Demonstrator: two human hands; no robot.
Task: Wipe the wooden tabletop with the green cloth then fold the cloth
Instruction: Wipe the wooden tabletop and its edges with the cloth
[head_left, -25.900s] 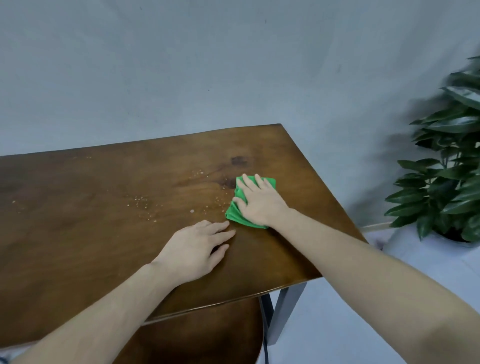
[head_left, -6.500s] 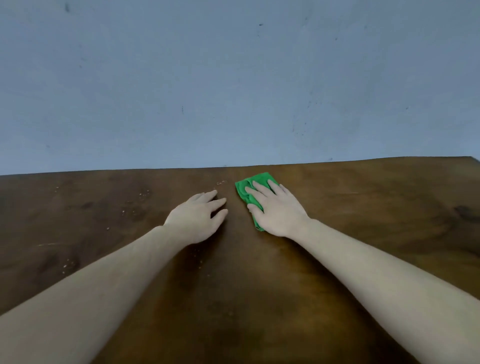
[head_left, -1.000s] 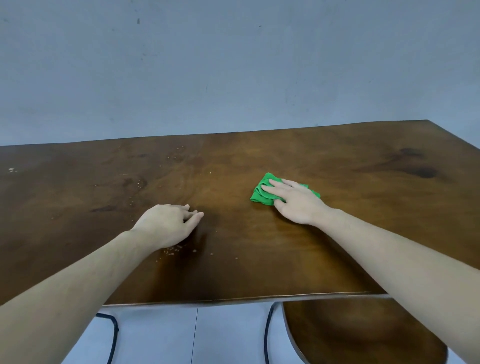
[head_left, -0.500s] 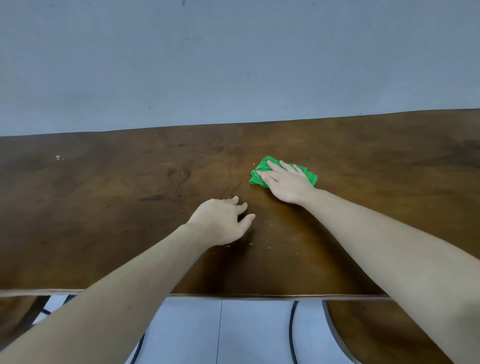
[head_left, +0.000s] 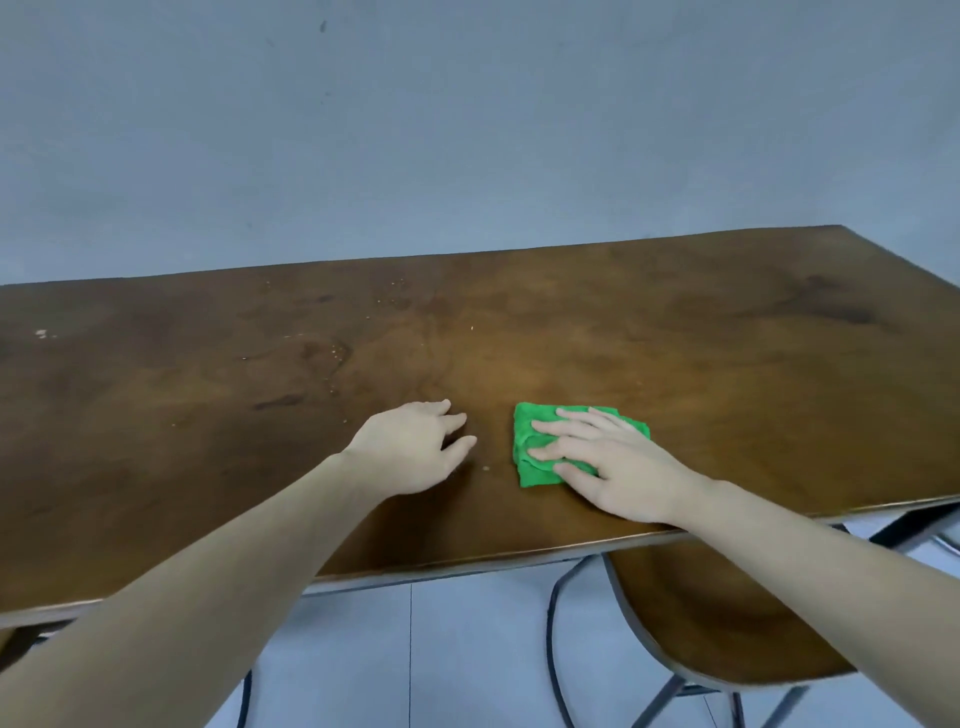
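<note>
A folded green cloth (head_left: 530, 470) lies on the wooden tabletop (head_left: 701, 364), near its front edge. My right hand (head_left: 608, 465) presses flat on the cloth with straight, spread fingers and covers its right half. Just left of the cloth, my left hand (head_left: 415, 449) rests palm down on the bare wood, fingers relaxed, holding nothing. Pale crumbs (head_left: 337, 353) are scattered on the wood at the middle left and toward the back, and one lies between my hands.
A wooden chair seat (head_left: 717, 613) on a metal frame stands under the table's front edge at the right. Dark cables (head_left: 553, 639) hang below the table. A grey wall runs behind the table's far edge.
My right hand has slid the cloth toward the front edge of the table. My left hand stays beside it on the wood. My head has turned, showing the table's right end.
</note>
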